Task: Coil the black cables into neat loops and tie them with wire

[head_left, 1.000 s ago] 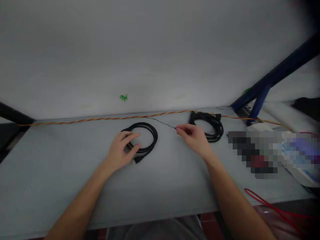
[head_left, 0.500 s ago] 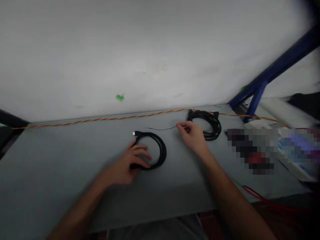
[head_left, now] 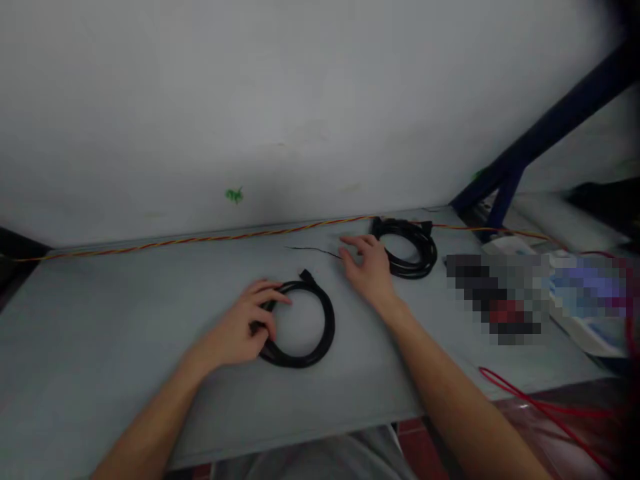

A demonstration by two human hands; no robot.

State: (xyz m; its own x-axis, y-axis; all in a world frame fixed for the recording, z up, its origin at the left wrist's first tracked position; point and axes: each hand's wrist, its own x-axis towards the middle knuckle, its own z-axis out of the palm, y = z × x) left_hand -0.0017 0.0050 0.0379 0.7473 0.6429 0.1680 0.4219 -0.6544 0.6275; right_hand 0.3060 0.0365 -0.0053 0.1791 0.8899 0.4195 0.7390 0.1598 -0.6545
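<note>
At the far left, a twisted red-and-yellow wire (head_left: 200,240) runs along the back edge of our pale grey bench (head_left: 150,407), below a white wall with a small green mark (head_left: 233,195) on it. Our left hand (head_left: 235,327) sits on the left side of a coiled black cable (head_left: 329,330), its fingers curled over the loops as if gripping them. The coil lies flat on the bench, with a black plug (head_left: 305,275) sticking up and back at the top of the ring. Further right, a thin black wire (head_left: 310,250) lies across the bench, its end just beside our right hand (head_left: 367,267). That hand is spread open, palm down, with its fingertips (head_left: 345,241) near the wire but not clearly pinching it. Just right of the hand lies a second coiled black cable (head_left: 425,250), close to the back edge. Past it, a blue metal frame (head_left: 505,193) slants up to the right. A pixelated object (head_left: 495,300) sits on the bench, too blurred to name, and a loop of red wire (head_left: 540,403) hangs over the front edge at lower right.
</note>
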